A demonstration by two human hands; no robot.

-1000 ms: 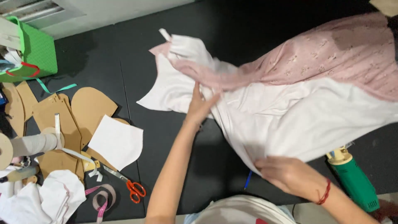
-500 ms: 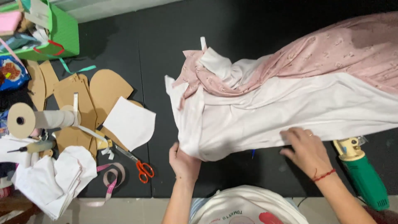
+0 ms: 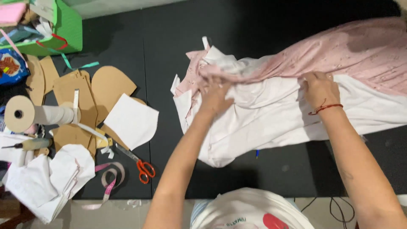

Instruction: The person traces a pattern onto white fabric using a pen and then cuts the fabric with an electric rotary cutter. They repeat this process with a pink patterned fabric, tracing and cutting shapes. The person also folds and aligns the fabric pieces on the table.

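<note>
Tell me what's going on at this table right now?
A person is working both hands on a pile of fabric on a black table. The left hand presses where the pink fabric overlaps the white fabric; the right hand, with a red string at the wrist, grips the same seam line further along. To the left lie brown cardboard patterns, orange-handled scissors, a thread cone and a green box.

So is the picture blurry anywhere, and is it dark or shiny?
Head view: mostly sharp; the scissors and cardboard patterns have crisp edges, while the left hand and right hand on the fabric look slightly soft. Light is even, with no glare; the black table stays dark, and a faint shadow lies under the fabric's near edge.
</note>
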